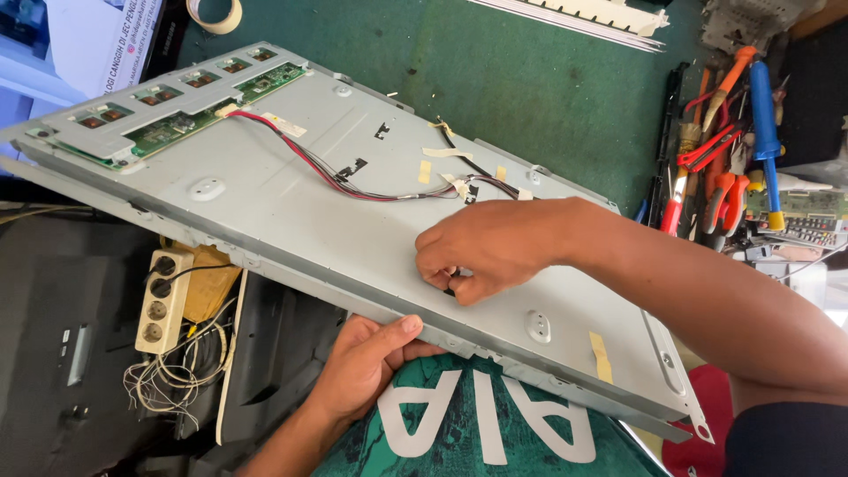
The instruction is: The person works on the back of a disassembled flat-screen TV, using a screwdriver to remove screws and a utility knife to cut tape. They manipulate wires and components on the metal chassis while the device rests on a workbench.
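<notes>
A large grey metal back panel (265, 199) of a flat screen lies tilted across my lap and a green mat. A green circuit board (181, 124) under a metal cover sits at its far left end. A bundle of red and black wires (327, 172) runs from the board toward the middle, held down with bits of tape. My right hand (486, 247) rests on the panel with fingers pinched on a small dark part near the near edge. My left hand (367, 362) grips the panel's near edge from below, thumb on top.
A beige power strip (163, 300) with tangled thin wires lies at lower left beside a black plastic cover (53, 353). Screwdrivers and pliers (724, 150) are heaped at the right. A roll of tape (216, 13) sits at the top on the green mat (530, 79).
</notes>
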